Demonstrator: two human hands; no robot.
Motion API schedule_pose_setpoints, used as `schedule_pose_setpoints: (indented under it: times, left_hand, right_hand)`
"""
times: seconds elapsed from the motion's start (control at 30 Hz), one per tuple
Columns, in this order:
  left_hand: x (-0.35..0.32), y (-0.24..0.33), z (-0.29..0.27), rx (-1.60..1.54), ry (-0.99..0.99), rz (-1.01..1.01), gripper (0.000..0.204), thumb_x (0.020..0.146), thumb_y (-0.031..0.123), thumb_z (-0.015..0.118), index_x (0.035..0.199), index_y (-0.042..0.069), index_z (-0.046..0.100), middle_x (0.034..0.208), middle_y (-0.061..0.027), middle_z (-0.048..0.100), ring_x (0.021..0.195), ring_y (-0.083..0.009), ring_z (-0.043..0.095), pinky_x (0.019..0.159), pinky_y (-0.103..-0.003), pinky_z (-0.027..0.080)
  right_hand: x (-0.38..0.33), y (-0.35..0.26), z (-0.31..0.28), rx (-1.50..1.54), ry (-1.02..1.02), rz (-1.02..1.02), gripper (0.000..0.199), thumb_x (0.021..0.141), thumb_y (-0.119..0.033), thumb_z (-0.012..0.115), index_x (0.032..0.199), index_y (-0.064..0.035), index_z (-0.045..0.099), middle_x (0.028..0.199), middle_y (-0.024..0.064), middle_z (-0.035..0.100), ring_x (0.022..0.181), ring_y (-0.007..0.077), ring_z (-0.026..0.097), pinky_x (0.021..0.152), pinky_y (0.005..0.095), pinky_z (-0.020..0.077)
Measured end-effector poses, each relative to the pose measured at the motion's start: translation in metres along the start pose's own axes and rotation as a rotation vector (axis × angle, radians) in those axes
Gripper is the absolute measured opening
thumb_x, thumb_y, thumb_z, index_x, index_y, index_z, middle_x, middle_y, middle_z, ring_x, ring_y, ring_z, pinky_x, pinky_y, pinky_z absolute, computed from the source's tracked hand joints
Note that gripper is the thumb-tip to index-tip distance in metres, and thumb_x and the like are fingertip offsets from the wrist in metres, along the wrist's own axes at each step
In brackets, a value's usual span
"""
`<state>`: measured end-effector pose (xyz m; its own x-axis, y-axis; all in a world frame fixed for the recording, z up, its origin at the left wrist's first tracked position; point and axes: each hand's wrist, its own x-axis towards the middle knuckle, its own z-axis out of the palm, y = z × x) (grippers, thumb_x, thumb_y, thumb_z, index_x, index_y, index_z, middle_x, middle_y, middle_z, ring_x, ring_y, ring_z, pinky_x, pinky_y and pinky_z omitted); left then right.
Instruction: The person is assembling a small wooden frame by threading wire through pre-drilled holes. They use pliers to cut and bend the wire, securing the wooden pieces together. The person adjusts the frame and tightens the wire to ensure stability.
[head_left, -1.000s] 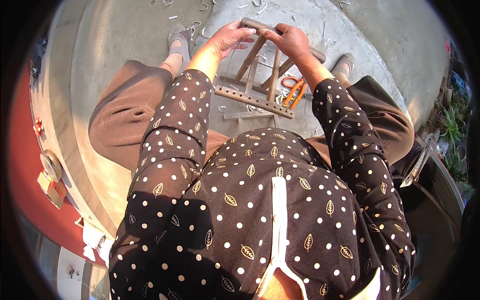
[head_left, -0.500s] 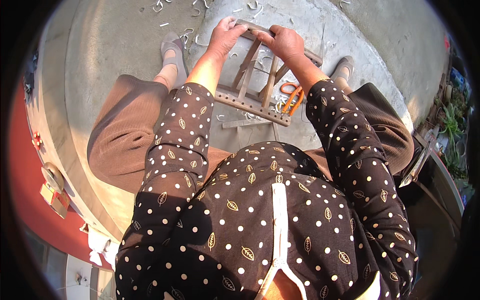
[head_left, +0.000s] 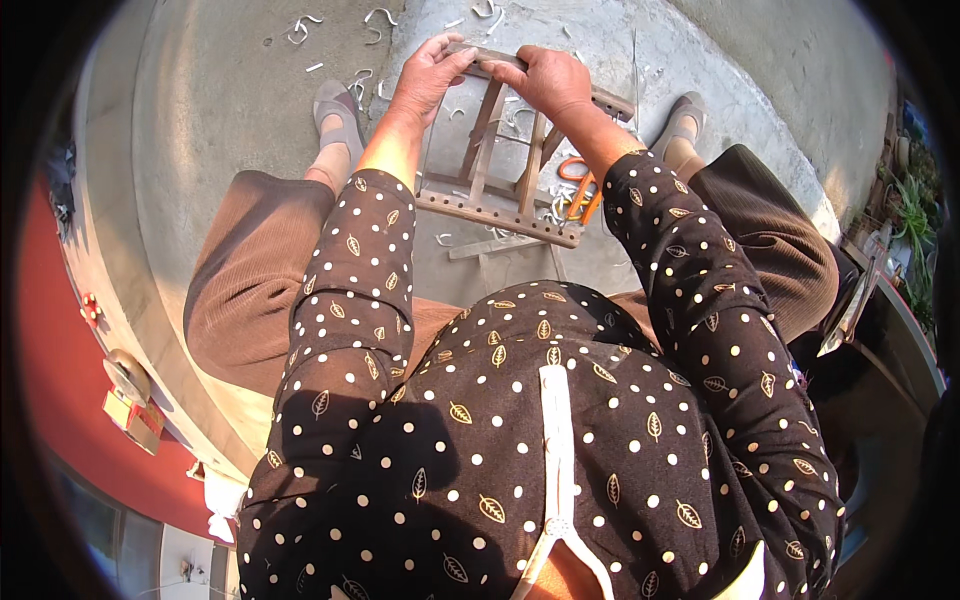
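Out in front of me, between my feet, stands a slatted wooden frame (head_left: 497,216) with holes along its near rail. My left hand (head_left: 428,78) is closed at the left part of the far rail, thumb on top. A short way to the right, my right hand (head_left: 553,82) grips the same rail, fingers bent over it. Between the hands a flat greyish wooden piece (head_left: 490,56) shows; whether it is separate from the rail, I cannot tell. Orange-handled scissors (head_left: 578,190) lie beyond the frame's right side, partly behind my right forearm.
White curled strips (head_left: 300,28) are scattered over the concrete floor (head_left: 270,90). My shoes (head_left: 340,112) flank the frame. A pale wooden bar (head_left: 495,247) shows below its near rail. Green plants (head_left: 915,205) are at far right; a small box (head_left: 135,420) lies at left.
Both hands appear slightly farther left, still on the far rail. The whole view has turned a little, shifting floor and feet.
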<state>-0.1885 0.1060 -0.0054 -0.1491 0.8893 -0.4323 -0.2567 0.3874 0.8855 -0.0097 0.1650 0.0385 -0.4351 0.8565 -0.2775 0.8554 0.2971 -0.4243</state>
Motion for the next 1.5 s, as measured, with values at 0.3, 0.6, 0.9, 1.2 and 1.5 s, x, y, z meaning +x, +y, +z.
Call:
schedule_pose_setpoints:
  times: [0.3,0.6,0.9,1.2,1.5]
  left_hand:
    - [-0.006,-0.003,-0.001,-0.100,-0.063,0.009,0.053,0.079,0.021,0.071,0.124,0.005,0.049,0.108,-0.0041,0.059,0.098,-0.0128,0.054,0.080,-0.028,0.043]
    - [-0.007,-0.001,-0.010,-0.170,-0.189,0.028,0.050,0.080,0.015,0.067,0.125,0.002,0.048,0.108,-0.0042,0.058,0.098,-0.0112,0.053,0.086,-0.027,0.041]
    - [-0.006,0.005,-0.012,-0.120,-0.196,-0.016,0.056,0.080,0.018,0.068,0.129,0.003,0.044,0.116,-0.0037,0.054,0.102,-0.0115,0.049,0.086,-0.029,0.040]
    - [0.003,0.000,-0.010,0.065,-0.137,-0.176,0.050,0.077,0.022,0.070,0.122,0.009,0.053,0.103,-0.0010,0.061,0.093,-0.0133,0.057,0.082,-0.033,0.044]
    - [0.003,-0.004,-0.018,0.216,-0.051,-0.282,0.052,0.079,0.024,0.071,0.123,0.007,0.052,0.101,-0.0037,0.062,0.086,-0.0149,0.061,0.076,-0.033,0.049]
  right_hand:
    - [0.003,0.002,0.002,0.007,0.022,0.002,0.061,0.073,-0.071,0.055,0.077,-0.0115,0.068,0.072,0.0102,0.066,0.074,0.0293,0.065,0.064,0.0400,0.0503]
    - [0.001,-0.001,-0.003,0.019,-0.015,0.029,0.062,0.072,-0.071,0.055,0.076,-0.0111,0.067,0.071,0.0101,0.066,0.073,0.0287,0.065,0.064,0.0400,0.0499]
    - [-0.001,-0.003,-0.005,0.017,0.013,0.023,0.061,0.073,-0.071,0.055,0.077,-0.0110,0.067,0.071,0.0095,0.066,0.073,0.0277,0.065,0.063,0.0393,0.0501]
    - [0.024,0.041,0.009,0.385,-0.174,-0.112,0.060,0.082,-0.062,0.053,0.105,-0.0082,0.066,0.092,0.0130,0.067,0.087,0.0263,0.064,0.076,0.0364,0.0493]
    - [-0.048,0.187,-0.030,0.939,0.587,0.735,0.022,0.081,-0.024,0.062,0.076,-0.0029,0.066,0.065,0.0056,0.064,0.055,0.0121,0.060,0.049,0.0265,0.0469]
